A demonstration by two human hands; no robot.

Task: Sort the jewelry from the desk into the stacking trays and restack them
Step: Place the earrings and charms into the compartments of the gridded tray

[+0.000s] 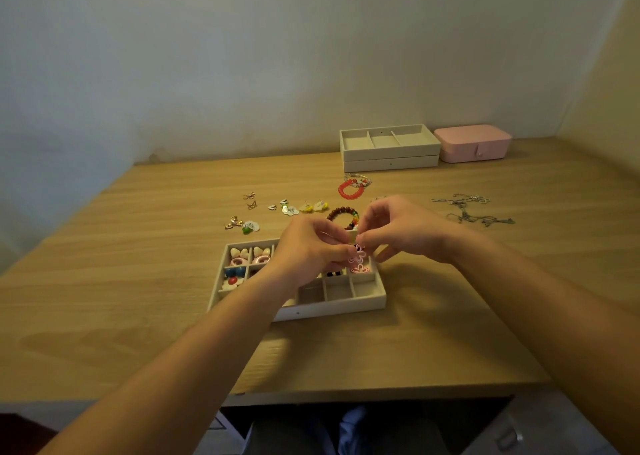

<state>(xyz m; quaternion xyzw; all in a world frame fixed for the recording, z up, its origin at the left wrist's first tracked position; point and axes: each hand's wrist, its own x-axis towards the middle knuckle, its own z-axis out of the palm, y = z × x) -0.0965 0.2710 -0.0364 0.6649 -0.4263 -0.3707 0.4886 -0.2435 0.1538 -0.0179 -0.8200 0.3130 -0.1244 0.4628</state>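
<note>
— What are the hands doing?

— The left hand (311, 246) and right hand (398, 232) meet over the far right corner of the divided tray (332, 307). Both have curled fingers pinching a pink-and-white flower earring (358, 256), held just above the tray.

— What's already sorted?

— A matching flower (360, 269) lies in the compartment right below. Heart and ring pieces (247, 257) fill the left cells.

— And the rest of the jewelry?

— It's on the tabletop (138, 246). From the tray, small earrings (287, 208) lie at 11 o'clock and a brown bead bracelet (341, 212) at 12, with a red bracelet (351, 189) beyond it. Silver chains (474, 208) are at 2.

— The other trays?

— Two stacked trays (389, 149) sit at 1 o'clock by the wall, touching a pink box (472, 142) on their right.
</note>
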